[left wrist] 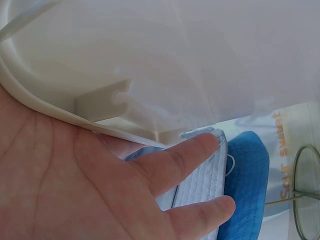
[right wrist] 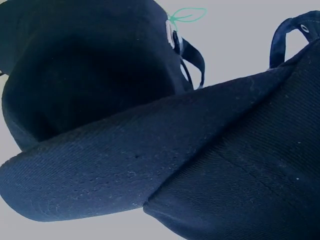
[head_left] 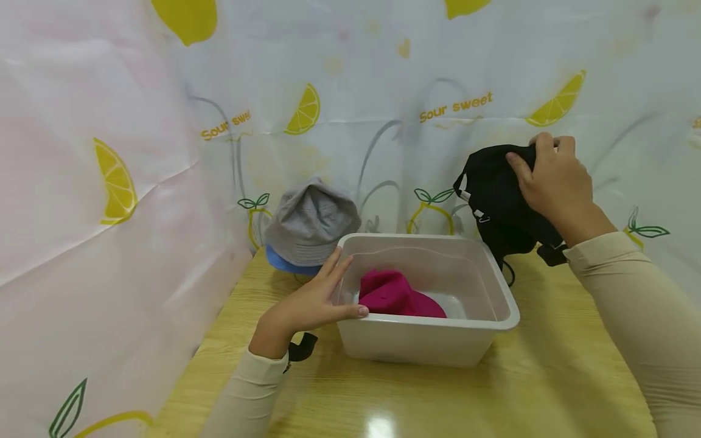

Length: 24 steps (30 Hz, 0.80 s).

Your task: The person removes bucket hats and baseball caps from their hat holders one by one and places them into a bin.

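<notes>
My right hand (head_left: pixel 555 179) grips a black cap (head_left: pixel 495 173) by its crown, thumb on the near side, raised behind the bin's right end. Below it hangs more black headwear (head_left: pixel 506 238), partly hidden. In the right wrist view a black cap (right wrist: pixel 250 160) fills the foreground, with a second black cap (right wrist: pixel 95 75) behind it; that hand is not visible there. A magenta cap (head_left: pixel 386 295) lies inside the white plastic bin (head_left: pixel 421 340). My left hand (head_left: pixel 306 307) rests against the bin's left corner, fingers extended, thumb along the near rim.
Behind the bin's left side, a grey bucket hat (head_left: pixel 312 222) sits over a blue hat (head_left: pixel 287 261), on a thin wire stand (left wrist: pixel 300 195). The wooden table (head_left: pixel 427 395) meets a lemon-print curtain (head_left: pixel 339 73) at the back and left.
</notes>
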{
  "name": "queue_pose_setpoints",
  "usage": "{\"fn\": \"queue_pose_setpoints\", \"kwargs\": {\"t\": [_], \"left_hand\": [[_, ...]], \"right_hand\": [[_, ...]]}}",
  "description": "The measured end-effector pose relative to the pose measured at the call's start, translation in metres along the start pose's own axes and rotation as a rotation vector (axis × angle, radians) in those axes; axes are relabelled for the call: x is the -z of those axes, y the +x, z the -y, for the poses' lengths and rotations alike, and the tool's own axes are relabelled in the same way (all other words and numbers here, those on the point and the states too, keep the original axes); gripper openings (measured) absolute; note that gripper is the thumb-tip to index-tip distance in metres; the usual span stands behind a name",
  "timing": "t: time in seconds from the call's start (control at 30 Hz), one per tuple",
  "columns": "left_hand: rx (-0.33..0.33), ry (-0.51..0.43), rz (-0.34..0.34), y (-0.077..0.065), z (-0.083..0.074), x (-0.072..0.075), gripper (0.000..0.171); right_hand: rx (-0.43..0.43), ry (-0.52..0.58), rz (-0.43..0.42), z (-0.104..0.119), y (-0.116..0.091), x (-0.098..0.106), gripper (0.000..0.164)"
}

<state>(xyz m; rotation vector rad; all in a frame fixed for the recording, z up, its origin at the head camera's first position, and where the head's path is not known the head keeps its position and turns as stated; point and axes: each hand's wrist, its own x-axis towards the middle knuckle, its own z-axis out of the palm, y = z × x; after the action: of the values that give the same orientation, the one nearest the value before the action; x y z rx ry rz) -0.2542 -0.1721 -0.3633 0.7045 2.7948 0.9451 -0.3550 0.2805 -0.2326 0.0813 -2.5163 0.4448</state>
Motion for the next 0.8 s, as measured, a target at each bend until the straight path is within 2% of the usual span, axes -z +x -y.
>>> {"fn": "queue_pose_setpoints", "kwargs": {"t": [0.13, 0.33, 0.47, 0.8], "left_hand": [[-0.002, -0.004, -0.005, 0.003, -0.004, 0.0, 0.111], [0.016, -0.006, -0.005, -0.002, -0.001, -0.005, 0.111], [0.005, -0.014, -0.015, -0.003, 0.001, -0.009, 0.11], [-0.004, 0.002, -0.018, -0.004, -0.001, -0.004, 0.11]], "right_hand": [[0.0, 0.009, -0.006, -0.001, -0.002, 0.009, 0.08], [0.009, 0.062, -0.004, 0.008, -0.005, 0.009, 0.082], [0.003, 0.078, -0.009, 0.011, -0.007, 0.011, 0.084], [0.027, 0.121, -0.069, 0.028, -0.006, 0.029, 0.078]]}}
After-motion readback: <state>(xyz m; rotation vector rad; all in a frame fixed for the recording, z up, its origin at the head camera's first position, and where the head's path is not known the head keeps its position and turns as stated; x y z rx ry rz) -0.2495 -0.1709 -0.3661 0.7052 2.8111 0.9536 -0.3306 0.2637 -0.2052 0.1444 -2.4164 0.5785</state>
